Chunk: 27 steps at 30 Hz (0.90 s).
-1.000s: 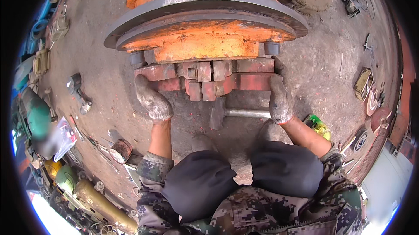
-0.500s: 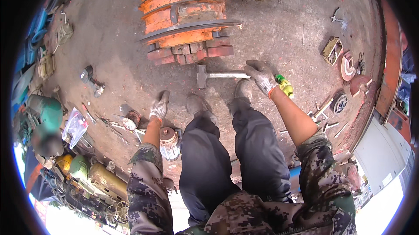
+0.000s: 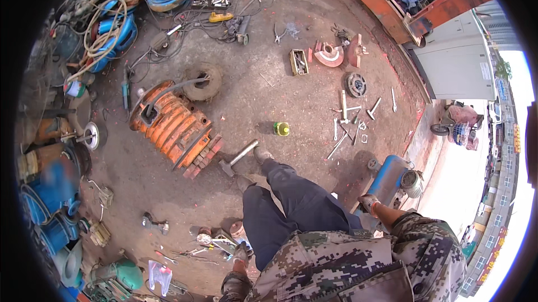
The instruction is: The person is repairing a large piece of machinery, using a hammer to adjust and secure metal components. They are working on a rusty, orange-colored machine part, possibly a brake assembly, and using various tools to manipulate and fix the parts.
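A sledgehammer (image 3: pixel 242 155) lies on the floor by my shoes, its handle end near one shoe and its head toward an orange ribbed machine housing (image 3: pixel 178 125). My right hand (image 3: pixel 369 203), in a dirty glove, hangs out to the right with loose fingers and holds nothing I can see. In the picture it comes close to a blue tank (image 3: pixel 388 177). My left hand (image 3: pixel 241 253), also gloved, hangs low beside my leg, fingers extended and nothing visible in them. Near it are a rusty can (image 3: pixel 204 236) and a motor-like part (image 3: pixel 238 231).
A green-yellow bottle (image 3: pixel 281 128) stands ahead of my shoes. Hammers and wrenches (image 3: pixel 347 120) lie to the right, near a box of parts (image 3: pixel 298 62). A dirty ring (image 3: pixel 203 82) rests beyond the housing. Cables (image 3: pixel 246 7) and blue machines (image 3: pixel 115 35) line the far left.
My right hand has left the sledgehammer handle and swung out to the right. My left hand has dropped back beside my leg. The view has turned right; the sledgehammer stays on the floor.
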Tool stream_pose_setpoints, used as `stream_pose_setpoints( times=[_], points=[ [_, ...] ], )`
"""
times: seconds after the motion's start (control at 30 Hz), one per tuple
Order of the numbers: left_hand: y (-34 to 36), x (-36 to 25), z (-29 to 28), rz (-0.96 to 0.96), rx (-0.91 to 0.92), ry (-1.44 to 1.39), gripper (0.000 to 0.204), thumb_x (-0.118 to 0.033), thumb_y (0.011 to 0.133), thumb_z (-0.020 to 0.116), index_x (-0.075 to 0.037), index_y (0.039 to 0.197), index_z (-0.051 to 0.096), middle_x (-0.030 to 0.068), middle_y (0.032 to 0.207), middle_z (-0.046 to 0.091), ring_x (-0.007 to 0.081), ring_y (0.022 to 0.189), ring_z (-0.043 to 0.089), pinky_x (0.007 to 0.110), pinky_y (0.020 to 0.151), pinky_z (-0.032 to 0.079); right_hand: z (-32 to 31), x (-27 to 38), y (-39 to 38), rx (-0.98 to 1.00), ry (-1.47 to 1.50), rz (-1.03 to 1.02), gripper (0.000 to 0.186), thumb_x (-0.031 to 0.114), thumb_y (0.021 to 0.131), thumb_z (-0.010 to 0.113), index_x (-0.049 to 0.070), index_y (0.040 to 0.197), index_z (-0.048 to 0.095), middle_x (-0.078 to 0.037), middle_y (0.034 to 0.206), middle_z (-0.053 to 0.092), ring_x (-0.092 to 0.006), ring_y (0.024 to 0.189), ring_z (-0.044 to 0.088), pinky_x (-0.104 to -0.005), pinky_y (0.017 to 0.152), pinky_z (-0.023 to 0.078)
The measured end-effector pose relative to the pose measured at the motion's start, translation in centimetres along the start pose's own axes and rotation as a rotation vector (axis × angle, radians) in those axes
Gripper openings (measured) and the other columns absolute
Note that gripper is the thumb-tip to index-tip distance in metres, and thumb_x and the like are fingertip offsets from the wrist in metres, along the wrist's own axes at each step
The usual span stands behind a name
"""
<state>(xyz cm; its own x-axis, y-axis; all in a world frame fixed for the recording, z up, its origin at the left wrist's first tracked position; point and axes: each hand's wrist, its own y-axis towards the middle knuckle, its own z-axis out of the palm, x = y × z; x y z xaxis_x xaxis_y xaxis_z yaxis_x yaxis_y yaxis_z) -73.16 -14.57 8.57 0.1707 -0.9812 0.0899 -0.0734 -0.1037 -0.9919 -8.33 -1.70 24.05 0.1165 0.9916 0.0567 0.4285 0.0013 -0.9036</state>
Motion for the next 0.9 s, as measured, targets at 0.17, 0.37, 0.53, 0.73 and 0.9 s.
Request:
stream_pose_setpoints(
  times=[0.17,0.37,0.53,0.73,0.9],
  points=[
    [-1.8,-14.3,-4.0,0.252,-0.060,-0.012,0.055,-0.058,0.096,0.065,-0.020,0.136,0.058,0.0045,0.117,0.070,0.0253,0.098,0.065,0.047,0.078,0.047,-0.4,-7.4,-8.3,0.037,0.230,-0.084,0.024,0.021,0.092,0.071,0.007,0.112,0.069,-0.008,0.085,0.067,-0.0210,0.067,0.066,-0.0350,0.060,0.054],
    [-7.8,-25.6,-5.3,0.539,-0.112,-0.101,0.065,-0.055,0.099,0.064,-0.017,0.150,0.046,0.0123,0.139,0.064,0.0312,0.116,0.064,0.052,0.088,0.051,1.8,-16.8,2.3,0.250,-0.268,-0.743,0.033,0.027,0.099,0.063,0.009,0.124,0.073,-0.015,0.121,0.072,-0.0311,0.109,0.069,-0.0397,0.092,0.055],
    [-13.0,-24.1,-2.8,0.475,-0.078,-0.081,0.064,-0.051,0.099,0.064,-0.017,0.151,0.046,0.0135,0.138,0.065,0.0329,0.115,0.065,0.052,0.090,0.051,6.3,-14.6,12.6,0.535,0.779,-0.020,0.028,0.015,0.101,0.057,-0.001,0.121,0.070,-0.015,0.114,0.077,-0.0292,0.099,0.075,-0.0471,0.093,0.060],
    [-13.0,-17.2,1.8,0.367,-0.073,-0.091,0.055,-0.050,0.100,0.062,-0.015,0.141,0.053,0.0123,0.131,0.066,0.0290,0.108,0.066,0.050,0.084,0.053,1.6,-0.6,10.4,0.207,-0.152,-0.662,0.039,0.031,0.101,0.055,0.001,0.118,0.072,-0.014,0.113,0.076,-0.0317,0.104,0.071,-0.0406,0.089,0.053],
    [-15.7,-11.8,8.7,0.283,-0.079,-0.090,0.055,-0.050,0.100,0.062,-0.014,0.142,0.052,0.0122,0.132,0.066,0.0292,0.110,0.066,0.050,0.085,0.053,-5.2,12.5,3.3,0.443,0.476,-0.152,0.011,0.016,0.093,0.067,0.014,0.094,0.057,-0.001,0.068,0.051,-0.0151,0.053,0.048,-0.0330,0.047,0.035]
  ],
)
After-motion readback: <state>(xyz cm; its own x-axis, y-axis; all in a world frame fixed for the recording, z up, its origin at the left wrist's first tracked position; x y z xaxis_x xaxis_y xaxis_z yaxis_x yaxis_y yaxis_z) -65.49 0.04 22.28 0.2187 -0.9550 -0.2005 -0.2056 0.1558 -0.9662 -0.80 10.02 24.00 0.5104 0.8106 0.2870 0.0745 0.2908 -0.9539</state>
